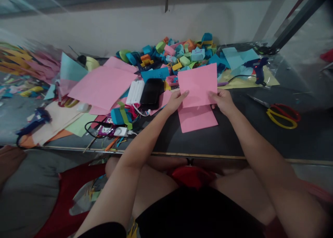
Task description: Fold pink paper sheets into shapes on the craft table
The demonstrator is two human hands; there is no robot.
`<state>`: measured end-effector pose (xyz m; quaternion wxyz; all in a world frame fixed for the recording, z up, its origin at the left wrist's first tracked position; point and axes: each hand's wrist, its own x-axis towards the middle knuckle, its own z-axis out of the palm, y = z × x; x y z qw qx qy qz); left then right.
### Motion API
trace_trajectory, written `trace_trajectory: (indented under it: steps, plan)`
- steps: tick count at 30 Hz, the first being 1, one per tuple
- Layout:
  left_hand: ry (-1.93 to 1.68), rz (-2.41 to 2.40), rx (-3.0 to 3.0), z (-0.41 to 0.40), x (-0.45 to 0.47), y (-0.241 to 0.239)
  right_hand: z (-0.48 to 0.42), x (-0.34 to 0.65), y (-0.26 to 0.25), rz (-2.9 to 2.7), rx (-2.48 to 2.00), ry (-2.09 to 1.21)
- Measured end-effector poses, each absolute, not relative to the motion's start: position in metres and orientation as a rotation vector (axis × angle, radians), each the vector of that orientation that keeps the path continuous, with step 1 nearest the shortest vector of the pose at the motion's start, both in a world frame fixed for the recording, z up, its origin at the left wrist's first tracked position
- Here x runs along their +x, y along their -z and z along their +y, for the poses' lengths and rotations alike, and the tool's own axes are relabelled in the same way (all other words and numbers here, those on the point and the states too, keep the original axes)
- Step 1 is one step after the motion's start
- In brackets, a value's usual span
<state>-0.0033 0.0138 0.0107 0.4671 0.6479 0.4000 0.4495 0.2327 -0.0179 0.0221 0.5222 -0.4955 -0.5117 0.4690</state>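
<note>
A pink sheet of paper [198, 82] is held up at its two sides, just above the dark tabletop. My left hand [177, 101] grips its lower left edge, the thumb lying on the front face. At the right edge my right hand [223, 100] pinches the same sheet between thumb and fingers. Under it a second pink piece of paper [198, 119] lies on the table, its upper part hidden by the held sheet. Right of my right hand rest scissors [282, 116] with one red and one yellow handle loop.
A heap of coloured folded-paper pieces [184, 52] lies along the wall. A blue glue gun [257, 70] stands at the back right, another glue gun [35, 122] far left. A black phone [151, 93], a white power bank [135, 92] and large pink sheets [104, 84] are to the left.
</note>
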Motion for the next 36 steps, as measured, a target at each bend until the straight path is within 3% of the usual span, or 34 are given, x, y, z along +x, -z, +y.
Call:
trace_trajectory:
  steps: [9, 18, 25, 30, 36]
  plan:
    - [-1.166, 1.218, 1.565, 0.013, -0.002, -0.014, -0.022, 0.226, -0.032, -1.125, -1.280, -1.321]
    - [-1.115, 1.414, 1.567, 0.015, -0.005, -0.014, -0.014, 0.238, -0.023, -1.078, -1.246, -1.052]
    - [-0.639, 1.307, 2.467, 0.001, 0.003, -0.015, 0.039, 0.229, -0.070, -1.129, -1.448, -1.036]
    - [-0.429, 1.207, 2.571, -0.003, 0.007, -0.022, 0.104, 0.198, -0.111, -1.067, -1.479, -1.057]
    - [-0.354, 1.153, 2.634, 0.000, 0.008, -0.022, 0.174, 0.188, -0.093, -1.237, -1.515, -0.897]
